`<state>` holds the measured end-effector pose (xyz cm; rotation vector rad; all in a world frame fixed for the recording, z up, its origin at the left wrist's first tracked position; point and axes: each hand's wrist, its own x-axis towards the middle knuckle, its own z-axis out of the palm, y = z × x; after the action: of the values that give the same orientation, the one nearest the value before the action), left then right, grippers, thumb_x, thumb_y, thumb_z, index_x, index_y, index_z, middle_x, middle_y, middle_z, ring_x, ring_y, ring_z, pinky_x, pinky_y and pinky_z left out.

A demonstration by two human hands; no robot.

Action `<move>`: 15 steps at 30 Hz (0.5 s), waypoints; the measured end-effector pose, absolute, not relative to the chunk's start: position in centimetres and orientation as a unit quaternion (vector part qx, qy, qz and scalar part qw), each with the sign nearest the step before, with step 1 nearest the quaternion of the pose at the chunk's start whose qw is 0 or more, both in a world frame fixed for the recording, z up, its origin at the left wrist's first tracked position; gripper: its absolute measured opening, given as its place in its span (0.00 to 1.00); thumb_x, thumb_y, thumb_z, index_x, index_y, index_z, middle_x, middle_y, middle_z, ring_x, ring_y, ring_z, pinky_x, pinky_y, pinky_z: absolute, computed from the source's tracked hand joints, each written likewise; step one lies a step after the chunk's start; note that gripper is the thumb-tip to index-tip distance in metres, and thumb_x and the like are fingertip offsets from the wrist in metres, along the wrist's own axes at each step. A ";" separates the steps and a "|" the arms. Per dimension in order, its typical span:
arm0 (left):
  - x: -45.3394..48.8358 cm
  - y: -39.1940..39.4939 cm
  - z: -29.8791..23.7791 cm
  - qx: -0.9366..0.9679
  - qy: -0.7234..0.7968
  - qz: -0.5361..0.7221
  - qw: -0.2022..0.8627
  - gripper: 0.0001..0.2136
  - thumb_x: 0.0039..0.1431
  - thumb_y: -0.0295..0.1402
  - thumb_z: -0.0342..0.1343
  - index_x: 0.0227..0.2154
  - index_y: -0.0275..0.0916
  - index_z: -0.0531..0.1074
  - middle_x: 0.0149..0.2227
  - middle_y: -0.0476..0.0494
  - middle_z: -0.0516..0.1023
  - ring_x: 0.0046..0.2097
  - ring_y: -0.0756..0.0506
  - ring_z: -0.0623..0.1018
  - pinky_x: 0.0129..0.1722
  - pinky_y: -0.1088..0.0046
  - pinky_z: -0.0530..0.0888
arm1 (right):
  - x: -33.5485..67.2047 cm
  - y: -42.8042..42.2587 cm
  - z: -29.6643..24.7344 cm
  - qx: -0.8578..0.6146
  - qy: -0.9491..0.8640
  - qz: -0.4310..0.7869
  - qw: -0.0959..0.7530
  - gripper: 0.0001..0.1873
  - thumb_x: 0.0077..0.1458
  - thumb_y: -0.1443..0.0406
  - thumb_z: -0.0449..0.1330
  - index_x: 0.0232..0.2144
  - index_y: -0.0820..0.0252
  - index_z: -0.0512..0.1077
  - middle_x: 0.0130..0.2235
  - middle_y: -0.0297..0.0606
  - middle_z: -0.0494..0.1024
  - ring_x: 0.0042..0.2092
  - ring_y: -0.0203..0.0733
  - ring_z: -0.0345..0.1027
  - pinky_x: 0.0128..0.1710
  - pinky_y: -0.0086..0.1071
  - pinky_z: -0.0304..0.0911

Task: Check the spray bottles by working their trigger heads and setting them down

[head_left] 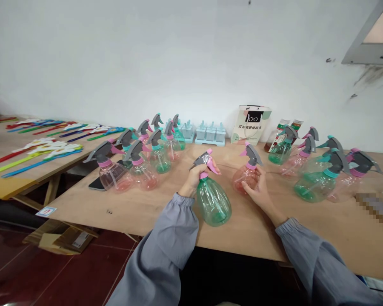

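My left hand (196,176) is wrapped round the neck of a green spray bottle (213,204), whose head is grey with a pink trigger and collar. That bottle tilts a little near the table's front edge. To its right, my right hand (258,187) grips the body of a pink spray bottle (242,176) with a grey and pink head; it seems to rest on the tabletop. Several pink and green spray bottles stand to the left, among them a pink spray bottle (143,174). More stand on the right, including a green spray bottle (314,187).
The brown tabletop (130,208) carries a dark phone (97,183) behind the left bottles. Pale blue popsicle moulds (210,135) and a printed paper bag (250,125) stand along the wall. A left table (6,189) holds colourful flat sticks. An open carton (72,240) lies below.
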<state>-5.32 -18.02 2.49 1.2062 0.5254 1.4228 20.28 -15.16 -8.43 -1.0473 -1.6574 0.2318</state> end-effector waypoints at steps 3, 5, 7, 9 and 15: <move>-5.1 -18.0 2.5 0.505 0.218 0.608 0.573 0.07 0.33 0.30 0.53 0.22 0.40 0.71 0.28 0.43 0.80 0.42 0.37 0.82 0.45 0.59 0.77 | 20.3 -15.2 -8.4 -0.436 -0.697 0.117 0.556 0.43 0.52 0.53 0.65 0.64 0.56 0.51 0.61 0.51 0.61 0.63 0.53 0.61 0.63 0.56 0.61; -5.2 -17.8 2.4 0.496 0.225 0.626 0.558 0.08 0.33 0.31 0.52 0.22 0.39 0.71 0.26 0.44 0.79 0.40 0.39 0.82 0.40 0.63 0.77 | 20.3 -15.2 -8.4 -0.435 -0.696 0.118 0.559 0.43 0.52 0.53 0.66 0.64 0.54 0.52 0.61 0.50 0.61 0.63 0.54 0.61 0.63 0.57 0.61; -5.4 -17.5 2.3 0.497 0.240 0.641 0.533 0.07 0.32 0.31 0.51 0.20 0.39 0.70 0.25 0.44 0.78 0.37 0.40 0.81 0.36 0.66 0.76 | 20.3 -15.1 -8.4 -0.429 -0.695 0.118 0.565 0.43 0.51 0.53 0.66 0.64 0.54 0.53 0.61 0.50 0.61 0.63 0.54 0.61 0.63 0.57 0.60; -5.7 -17.3 2.2 0.515 0.255 0.644 0.504 0.07 0.33 0.32 0.50 0.20 0.39 0.70 0.25 0.43 0.78 0.35 0.42 0.80 0.34 0.67 0.75 | 20.4 -15.1 -8.5 -0.422 -0.695 0.120 0.570 0.43 0.52 0.53 0.66 0.64 0.53 0.53 0.61 0.49 0.61 0.63 0.54 0.61 0.63 0.57 0.60; -7.1 -17.1 2.1 0.630 0.360 0.630 0.277 0.13 0.45 0.29 0.53 0.35 0.39 0.77 0.30 0.48 0.78 0.27 0.50 0.71 0.30 0.73 0.69 | 20.5 -14.8 -8.9 -0.414 -0.699 0.123 0.571 0.44 0.52 0.54 0.67 0.65 0.52 0.52 0.61 0.50 0.61 0.62 0.55 0.62 0.63 0.58 0.60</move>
<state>-7.13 -17.11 2.08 1.6910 0.9666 1.6924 20.46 -14.78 -8.89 -0.9713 -1.6393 0.2882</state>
